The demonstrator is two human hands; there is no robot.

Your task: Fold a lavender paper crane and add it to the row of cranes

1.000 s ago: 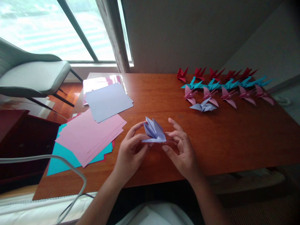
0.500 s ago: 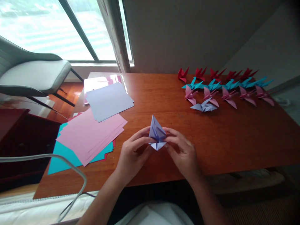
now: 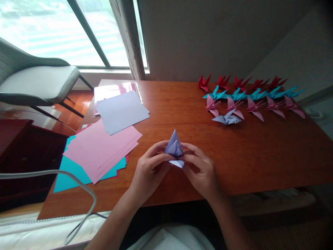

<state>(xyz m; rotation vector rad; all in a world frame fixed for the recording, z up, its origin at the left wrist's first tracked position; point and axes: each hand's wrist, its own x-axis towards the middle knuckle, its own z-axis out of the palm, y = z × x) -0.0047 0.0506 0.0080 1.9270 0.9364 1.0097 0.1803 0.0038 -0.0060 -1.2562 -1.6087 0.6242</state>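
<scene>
A partly folded lavender origami paper (image 3: 174, 147) is held between both hands above the table's front part. It has one tall point facing away from me, a raised flap in the middle and a small triangle toward me. My left hand (image 3: 152, 168) pinches its left side, fingers behind and thumb underneath. On the right side, my right hand (image 3: 201, 170) grips it in a matching way. Fingers cover both side edges. A finished lavender paper crane (image 3: 228, 118) stands to the right, apart from my hands.
Rows of red cranes (image 3: 239, 83), turquoise cranes (image 3: 256, 93) and pink cranes (image 3: 253, 108) line the right back of the wooden table (image 3: 166, 104). Lavender sheets (image 3: 122, 113), pink sheets (image 3: 104, 149) and turquoise sheets (image 3: 69, 177) lie on the left. A grey curved tube (image 3: 85, 189) crosses the lower left.
The folded paper's middle flap now stands more upright, and its far point has shifted slightly right. Both hands keep their hold with small finger movements.
</scene>
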